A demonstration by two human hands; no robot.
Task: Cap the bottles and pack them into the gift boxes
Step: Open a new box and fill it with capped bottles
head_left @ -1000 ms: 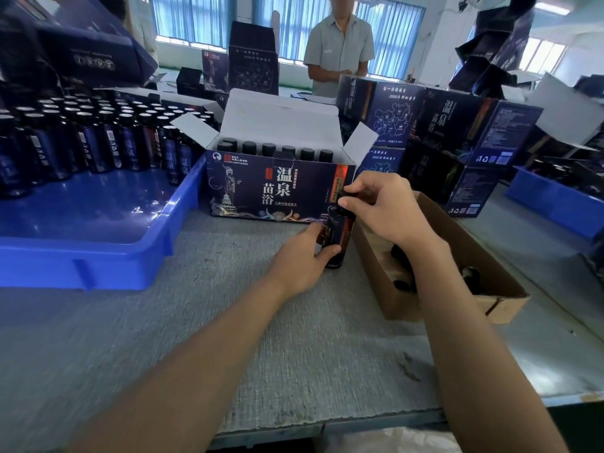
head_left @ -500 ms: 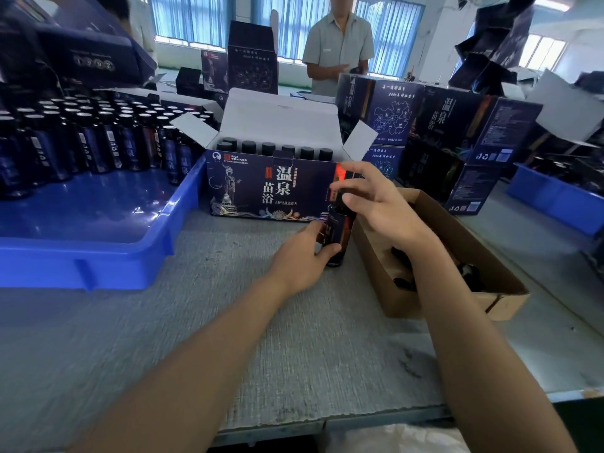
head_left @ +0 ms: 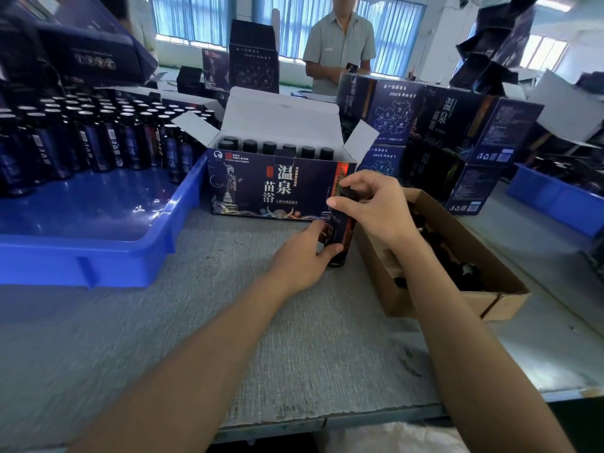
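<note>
Woven grey tabletop [head_left: 202,338], cylindrical dark bottle [head_left: 340,233]

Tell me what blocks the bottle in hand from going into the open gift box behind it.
Nothing visible. The bottle, held by the left hand and right hand, stands just in front of the open gift box; flaps are up, with room before the capped row.

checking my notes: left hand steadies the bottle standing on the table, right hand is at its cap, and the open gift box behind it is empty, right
Not quite: the gift box is not empty. The head view shows a row of capped bottles standing inside it. The rest holds: the left hand steadies the bottle standing on the table, and the right hand is at its cap.
</note>
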